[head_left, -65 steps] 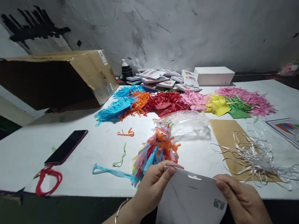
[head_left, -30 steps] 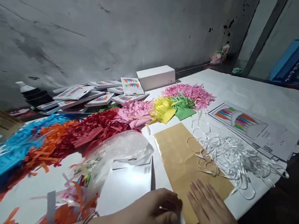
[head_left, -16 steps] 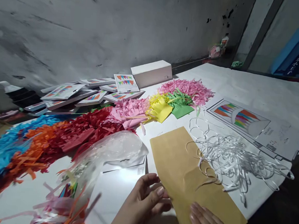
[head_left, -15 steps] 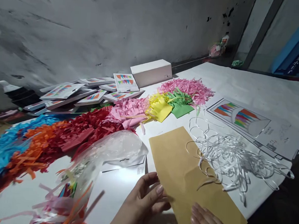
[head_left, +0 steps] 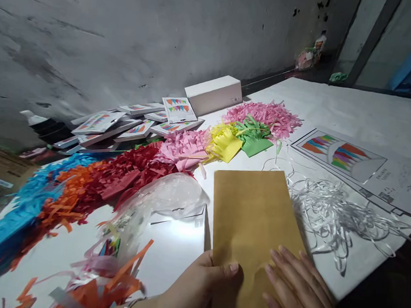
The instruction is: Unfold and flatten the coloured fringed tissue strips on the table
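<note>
A flat brown kraft paper envelope or folded sheet [head_left: 248, 213] is raised in front of me at the table's near side. My left hand [head_left: 210, 285] pinches its left edge, thumb on top and the other fingers hidden underneath. My right hand [head_left: 298, 285] lies flat on its lower right part, fingers stretched out. A tangle of white ribbon string [head_left: 338, 215] lies just right of the brown paper. To the left is a white sheet [head_left: 173, 255] with a clear plastic bag [head_left: 178, 189] over its top.
Fringed tissue bundles in blue [head_left: 36, 208], orange [head_left: 65, 196], red [head_left: 129, 177], pink [head_left: 185, 148], yellow [head_left: 227, 144] and green [head_left: 256, 139] cross the table. Behind them are several printed flat boxes [head_left: 98, 123] and a white box [head_left: 214, 96]. A printed card sheet [head_left: 353, 159] lies right.
The brown paper has turned more upright and come off the string. My left thumb has moved onto its face, and my right hand has spread out on it.
</note>
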`<action>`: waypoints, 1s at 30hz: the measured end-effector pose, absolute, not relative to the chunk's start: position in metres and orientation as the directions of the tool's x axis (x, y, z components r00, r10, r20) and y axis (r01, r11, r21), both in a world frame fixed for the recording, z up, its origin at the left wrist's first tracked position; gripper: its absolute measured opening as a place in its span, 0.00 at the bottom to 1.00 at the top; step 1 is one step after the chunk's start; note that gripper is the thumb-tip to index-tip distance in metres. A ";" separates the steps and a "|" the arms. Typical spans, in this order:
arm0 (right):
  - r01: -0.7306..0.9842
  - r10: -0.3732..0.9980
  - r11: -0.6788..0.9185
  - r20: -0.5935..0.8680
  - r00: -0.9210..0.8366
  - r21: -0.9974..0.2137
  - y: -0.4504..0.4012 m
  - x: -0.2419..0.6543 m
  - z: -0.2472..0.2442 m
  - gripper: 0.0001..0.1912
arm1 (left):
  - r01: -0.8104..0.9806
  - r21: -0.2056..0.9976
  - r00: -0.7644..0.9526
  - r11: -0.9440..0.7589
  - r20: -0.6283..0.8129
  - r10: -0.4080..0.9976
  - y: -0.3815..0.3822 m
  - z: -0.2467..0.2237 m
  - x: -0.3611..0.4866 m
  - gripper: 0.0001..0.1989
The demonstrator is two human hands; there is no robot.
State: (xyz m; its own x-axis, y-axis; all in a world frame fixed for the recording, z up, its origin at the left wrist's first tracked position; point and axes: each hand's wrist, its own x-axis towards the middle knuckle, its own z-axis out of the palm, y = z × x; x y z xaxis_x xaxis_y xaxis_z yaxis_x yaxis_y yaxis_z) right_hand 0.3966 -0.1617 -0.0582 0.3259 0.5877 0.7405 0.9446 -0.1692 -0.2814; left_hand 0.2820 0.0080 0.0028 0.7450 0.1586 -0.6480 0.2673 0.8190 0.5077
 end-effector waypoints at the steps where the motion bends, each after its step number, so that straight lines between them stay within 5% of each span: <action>1: 0.952 0.587 -0.166 0.749 0.306 -0.259 -0.157 0.400 -0.057 0.14 | 0.264 0.493 0.755 0.829 -0.640 0.141 0.006 0.003 0.282 0.18; 9: 0.909 0.528 -0.264 0.740 0.417 -0.323 -0.163 0.409 -0.065 0.15 | 0.253 0.442 0.743 0.861 -0.659 0.121 0.008 0.013 0.281 0.16; 13: 0.599 0.386 -0.421 0.462 0.798 -0.682 -0.184 0.414 -0.075 0.24 | 0.285 0.478 0.681 0.831 -0.711 0.176 0.012 0.017 0.276 0.16; 17: 0.251 0.461 -0.132 0.164 0.872 -0.959 -0.193 0.411 -0.076 0.28 | 0.309 0.497 0.661 0.811 -0.725 0.193 0.013 0.018 0.273 0.17; 23: 0.010 0.408 0.042 0.026 0.913 -0.999 -0.189 0.397 -0.061 0.22 | 0.328 0.472 0.607 0.818 -0.769 0.201 0.015 0.015 0.274 0.19; 30: 0.056 0.490 -0.096 0.002 0.872 -0.994 -0.189 0.403 -0.052 0.15 | 0.315 0.497 0.581 0.808 -0.775 0.250 0.013 0.015 0.277 0.19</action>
State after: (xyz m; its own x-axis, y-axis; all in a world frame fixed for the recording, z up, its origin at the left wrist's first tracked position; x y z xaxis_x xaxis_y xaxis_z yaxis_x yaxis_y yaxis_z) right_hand 0.4031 -0.1889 -0.0523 0.8720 0.4895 0.0020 0.0561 -0.0959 -0.9938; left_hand 0.2767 0.0130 0.0153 0.5810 0.2500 -0.7746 0.3152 0.8083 0.4973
